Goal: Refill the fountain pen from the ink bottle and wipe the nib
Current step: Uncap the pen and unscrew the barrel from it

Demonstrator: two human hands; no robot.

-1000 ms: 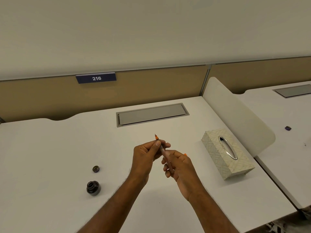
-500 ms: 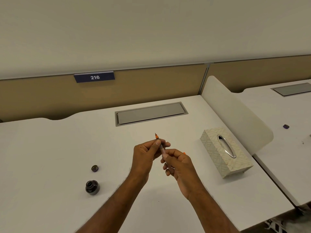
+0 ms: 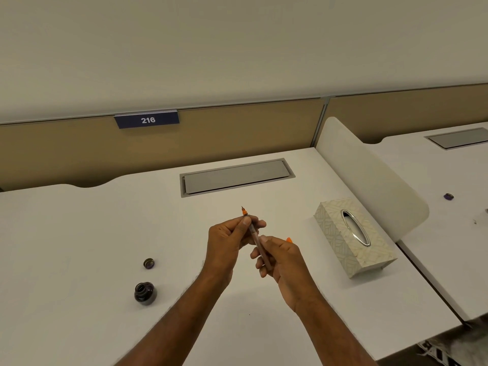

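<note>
At frame centre, the left hand (image 3: 229, 240) pinches the pen (image 3: 255, 237) near its nib (image 3: 244, 210); the right hand (image 3: 281, 257) closes round its rear. The pen's axis runs lower right to upper left, nib up. Likely working the filler; next, dip into the open bottle (image 3: 145, 292), lower left.

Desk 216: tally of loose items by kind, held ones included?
Fountain pen: 1, held in the left hand and right hand
Ink bottle: 1, open
Bottle cap: 1
Tissue box: 1
Orange part behind the right hand: 1, kind unclear
Total: 5
</note>
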